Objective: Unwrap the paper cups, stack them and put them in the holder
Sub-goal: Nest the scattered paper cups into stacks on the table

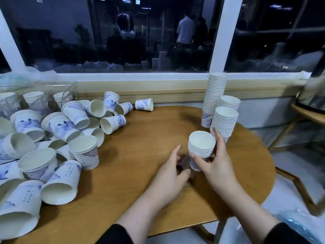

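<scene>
The right hand [217,161] was wrapped around a short stack [201,148] of nested cups standing upright on the round wooden table [140,173], thumb low on the front, fingers curled behind the rims, pinching it steady, most likely so it wouldn't tip. The left hand [169,176] hovered just beside the base, fingers loosely spread and holding nothing, looking ready to brace it. Behind, three taller stacks stood close together near the window sill: the tallest [214,97], a middle one [228,103] and a front one [223,122], parked out of the working area. Far left lay a loose heap of cups [58,134], too many and too overlapped to count, well over twenty. A holder I couldn't make out for certain.
</scene>
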Tool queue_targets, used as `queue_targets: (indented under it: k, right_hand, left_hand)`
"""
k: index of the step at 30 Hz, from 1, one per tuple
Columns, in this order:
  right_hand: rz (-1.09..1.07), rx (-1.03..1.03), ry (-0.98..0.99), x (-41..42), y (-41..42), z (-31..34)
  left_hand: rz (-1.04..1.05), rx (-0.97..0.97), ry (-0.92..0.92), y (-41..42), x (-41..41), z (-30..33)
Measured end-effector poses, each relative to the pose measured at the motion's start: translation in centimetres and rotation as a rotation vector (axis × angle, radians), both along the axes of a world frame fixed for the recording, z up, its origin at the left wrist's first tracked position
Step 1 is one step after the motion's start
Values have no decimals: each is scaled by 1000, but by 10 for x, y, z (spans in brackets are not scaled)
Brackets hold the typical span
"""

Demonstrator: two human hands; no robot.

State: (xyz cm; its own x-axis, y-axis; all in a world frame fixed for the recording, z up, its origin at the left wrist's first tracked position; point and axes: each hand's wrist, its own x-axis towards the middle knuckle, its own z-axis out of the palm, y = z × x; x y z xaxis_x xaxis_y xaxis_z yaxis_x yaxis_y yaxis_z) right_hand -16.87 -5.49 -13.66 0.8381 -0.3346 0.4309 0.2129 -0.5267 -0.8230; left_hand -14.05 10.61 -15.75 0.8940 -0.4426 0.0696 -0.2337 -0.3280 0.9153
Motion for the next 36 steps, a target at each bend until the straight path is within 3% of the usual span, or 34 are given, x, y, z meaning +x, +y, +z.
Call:
queue_targets:
  k: [7, 15, 23, 36]
  right_hand:
    - [-86, 2, -90, -30, -42, 17]
    - [-161, -7, -386, -15, -100, 135]
    - [-232, -102, -222, 69, -145, 170]
    - [-105, -240, 129, 129, -177, 104]
  left_hand:
    - [-6, 43, 0, -51, -8, 1]
    - [26, -40, -13, -78, 9, 6]
    - [48, -94, -58, -114, 45, 8]
    - [37, -24, -131, -166, 89, -1]
